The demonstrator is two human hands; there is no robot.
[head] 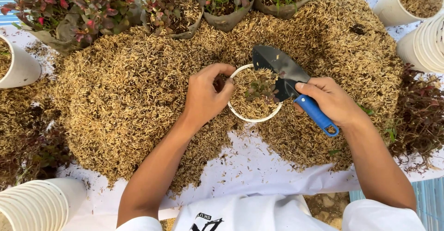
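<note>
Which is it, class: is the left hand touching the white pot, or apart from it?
Touching. The head view shows the left hand with its fingers curled over the rim of the white pot, no gap between them.

Matt dark metal trowel blade (277, 66), glossy blue plastic handle (316, 114); smooth white plastic pot (252, 118); dry, rough husk heap (129, 96); white sheet (249, 166).

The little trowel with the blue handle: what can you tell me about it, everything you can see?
The trowel has a dark, flat, pointed blade, dull like metal, speckled with a few bits of husk, and a bright blue handle that looks like plastic, with a hole at its end. It lies tilted, blade pointing up and left over the rim of the white pot, handle running down to the right. The right hand holds it where blade meets handle, thumb on top. The blade's lower edge sits against the small red-green plant in the pot.
</note>
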